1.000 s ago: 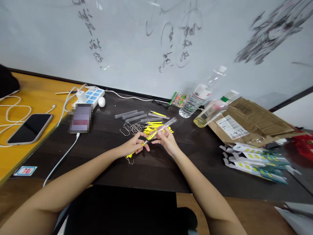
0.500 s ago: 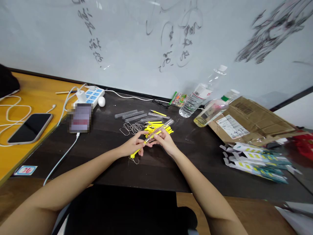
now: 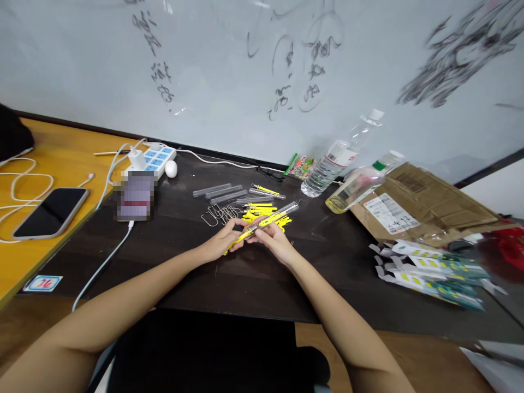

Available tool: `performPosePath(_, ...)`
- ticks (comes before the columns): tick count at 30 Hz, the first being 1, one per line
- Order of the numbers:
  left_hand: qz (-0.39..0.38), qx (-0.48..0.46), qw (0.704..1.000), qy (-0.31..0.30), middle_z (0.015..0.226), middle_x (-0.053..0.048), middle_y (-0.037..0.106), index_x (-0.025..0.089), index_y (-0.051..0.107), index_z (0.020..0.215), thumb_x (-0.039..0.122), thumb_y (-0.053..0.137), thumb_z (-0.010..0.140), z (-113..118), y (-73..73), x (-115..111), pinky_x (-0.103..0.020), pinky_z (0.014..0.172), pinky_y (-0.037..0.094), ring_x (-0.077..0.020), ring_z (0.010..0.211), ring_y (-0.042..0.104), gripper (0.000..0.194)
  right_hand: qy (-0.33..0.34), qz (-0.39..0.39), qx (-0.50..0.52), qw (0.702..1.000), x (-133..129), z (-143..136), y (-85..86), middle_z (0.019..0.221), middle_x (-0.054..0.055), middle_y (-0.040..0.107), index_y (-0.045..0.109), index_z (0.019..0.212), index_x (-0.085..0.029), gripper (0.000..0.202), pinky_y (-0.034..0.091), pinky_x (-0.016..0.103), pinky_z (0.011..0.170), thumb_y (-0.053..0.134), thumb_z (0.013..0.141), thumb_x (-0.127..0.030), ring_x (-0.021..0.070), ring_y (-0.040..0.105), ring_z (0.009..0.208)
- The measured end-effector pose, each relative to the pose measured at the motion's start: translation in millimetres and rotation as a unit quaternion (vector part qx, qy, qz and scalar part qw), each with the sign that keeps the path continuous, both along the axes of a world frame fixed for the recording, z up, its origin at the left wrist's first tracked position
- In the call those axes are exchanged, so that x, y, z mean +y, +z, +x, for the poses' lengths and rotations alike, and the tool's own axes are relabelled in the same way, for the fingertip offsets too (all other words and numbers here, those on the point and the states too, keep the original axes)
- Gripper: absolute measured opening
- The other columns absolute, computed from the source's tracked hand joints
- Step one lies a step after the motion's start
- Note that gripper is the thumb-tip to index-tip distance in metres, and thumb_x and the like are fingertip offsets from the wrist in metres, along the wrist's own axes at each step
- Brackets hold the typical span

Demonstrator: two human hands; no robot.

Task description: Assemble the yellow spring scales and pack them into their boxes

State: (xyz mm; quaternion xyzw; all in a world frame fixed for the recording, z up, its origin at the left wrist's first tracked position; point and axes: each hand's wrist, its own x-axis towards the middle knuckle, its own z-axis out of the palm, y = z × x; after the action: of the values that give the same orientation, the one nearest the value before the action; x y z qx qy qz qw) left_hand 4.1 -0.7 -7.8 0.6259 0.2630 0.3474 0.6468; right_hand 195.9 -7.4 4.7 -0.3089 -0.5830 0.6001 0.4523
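Note:
Both hands hold a spring scale: a clear plastic tube (image 3: 291,207) with a yellow rod (image 3: 231,246) along its inside. It slants over the dark table, the tube's clear end up to the right. My left hand (image 3: 220,243) is closed around the lower yellow end. My right hand (image 3: 275,243) pinches the tube about its middle, thumb on top. Just behind lies a pile of yellow plastic parts (image 3: 261,207). To its left are several bent metal hooks (image 3: 223,214), and farther back several clear tubes (image 3: 225,192). The fingers hide part of the scale.
A water bottle (image 3: 329,168), an oil-coloured bottle (image 3: 356,188) and a cardboard parcel (image 3: 426,204) stand back right, with folded printed cartons (image 3: 429,273) before them. At left are a power strip (image 3: 158,161), a charging phone (image 3: 137,196) and another phone (image 3: 51,214).
The yellow rod reaches farther up inside the tube, and less of it sticks out below my left hand. The wire hook hanging at its lower end no longer shows.

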Motion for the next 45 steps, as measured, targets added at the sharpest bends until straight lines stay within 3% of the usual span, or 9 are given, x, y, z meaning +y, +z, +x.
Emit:
performPosePath(9, -0.016, -0.028, 0.999, -0.017, 0.068, 0.000, 0.065, 0.014, 0.032, 0.126, 0.044, 0.062, 0.081, 1.1, 9.5, 0.3, -0.029, 0.069, 0.046, -0.0135, 0.066, 0.063, 0.061, 0.022, 0.056, -0.049, 0.997, -3.3, 0.8, 12.5, 0.087, 0.002, 0.069, 0.050, 0.097, -0.022, 0.029, 0.053, 0.024, 0.060, 0.067, 0.081, -0.039, 0.0111, 0.062, 0.066)
performPosePath(15, -0.017, 0.095, 0.993, 0.061, 0.068, -0.001, 0.065, 0.015, 0.050, 0.107, 0.046, 0.063, 0.080, -1.6, 12.6, -0.4, -0.020, 0.052, 0.046, -0.0116, 0.059, 0.063, 0.043, 0.073, 0.008, -0.017, 0.997, -8.6, -1.1, 17.8, 0.098, 0.005, 0.068, 0.046, 0.101, -0.022, 0.031, 0.057, 0.029, 0.066, 0.062, 0.084, -0.042, 0.0149, 0.069, 0.076)
performPosePath(19, -0.060, 0.116, 0.991, 0.039, 0.068, 0.001, 0.062, 0.015, 0.051, 0.100, 0.051, 0.063, 0.078, 0.0, 12.0, -0.3, -0.018, 0.042, 0.045, -0.0103, 0.051, 0.061, 0.045, 0.080, -0.048, 0.005, 0.996, -8.7, -0.7, 14.4, 0.099, 0.004, 0.068, 0.042, 0.102, -0.024, 0.034, 0.059, 0.032, 0.071, 0.062, 0.084, -0.044, 0.0156, 0.071, 0.078)
performPosePath(26, -0.121, 0.041, 0.992, 0.010, 0.083, -0.003, 0.065, 0.014, 0.054, 0.104, 0.048, 0.068, 0.074, 0.6, 12.6, 3.7, -0.022, 0.056, 0.054, -0.0111, 0.061, 0.067, 0.047, 0.020, -0.072, 0.040, 0.996, -2.0, 8.0, 15.2, 0.090, 0.001, 0.070, 0.038, 0.099, -0.025, 0.035, 0.059, 0.031, 0.066, 0.059, 0.084, -0.049, 0.0165, 0.072, 0.073)
performPosePath(32, -0.074, 0.133, 0.988, -0.028, 0.061, 0.000, 0.061, 0.013, 0.056, 0.088, 0.053, 0.057, 0.080, -3.4, 11.8, 3.0, -0.017, 0.037, 0.042, -0.0075, 0.041, 0.054, 0.041, -0.033, -0.044, 0.037, 0.998, -0.5, 13.8, 23.6, 0.079, -0.002, 0.069, 0.039, 0.094, -0.025, 0.036, 0.057, 0.028, 0.057, 0.059, 0.083, -0.052, 0.0136, 0.068, 0.060)
performPosePath(35, 0.000, 0.144, 0.990, 0.006, 0.053, 0.003, 0.051, 0.014, 0.052, 0.073, 0.052, 0.050, 0.085, -3.8, 13.1, -0.3, -0.015, 0.036, 0.037, -0.0056, 0.040, 0.048, 0.040, -0.051, -0.023, 0.030, 0.998, -1.4, 13.0, 25.5, 0.076, -0.003, 0.068, 0.040, 0.094, -0.025, 0.037, 0.057, 0.028, 0.055, 0.061, 0.081, -0.052, 0.0125, 0.066, 0.056)
performPosePath(39, 0.046, 0.106, 0.990, 0.085, 0.059, 0.002, 0.052, 0.015, 0.052, 0.070, 0.046, 0.051, 0.084, -2.1, 18.0, -0.9, -0.015, 0.043, 0.039, -0.0063, 0.051, 0.051, 0.035, -0.109, 0.010, 0.056, 0.992, -1.2, 11.4, 26.0, 0.078, -0.004, 0.067, 0.039, 0.094, -0.027, 0.033, 0.058, 0.031, 0.058, 0.057, 0.083, -0.053, 0.0128, 0.065, 0.058)
performPosePath(42, -0.029, 0.075, 0.992, 0.097, 0.053, 0.002, 0.050, 0.015, 0.050, 0.064, 0.046, 0.053, 0.080, 0.2, 19.0, 2.1, -0.015, 0.038, 0.034, -0.0062, 0.045, 0.048, 0.035, -0.115, 0.022, 0.067, 0.991, -1.4, 10.6, 24.7, 0.078, -0.003, 0.066, 0.039, 0.094, -0.027, 0.030, 0.059, 0.034, 0.062, 0.053, 0.085, -0.052, 0.0144, 0.066, 0.065)
performPosePath(45, -0.114, 0.059, 0.989, 0.077, 0.044, 0.003, 0.045, 0.016, 0.044, 0.056, 0.045, 0.052, 0.079, 2.2, 15.7, 4.3, -0.016, 0.034, 0.029, -0.0056, 0.036, 0.042, 0.037, -0.069, 0.008, 0.051, 0.996, -4.6, 8.1, 23.8, 0.076, -0.002, 0.066, 0.040, 0.094, -0.026, 0.031, 0.059, 0.033, 0.061, 0.056, 0.084, -0.050, 0.0158, 0.067, 0.068)
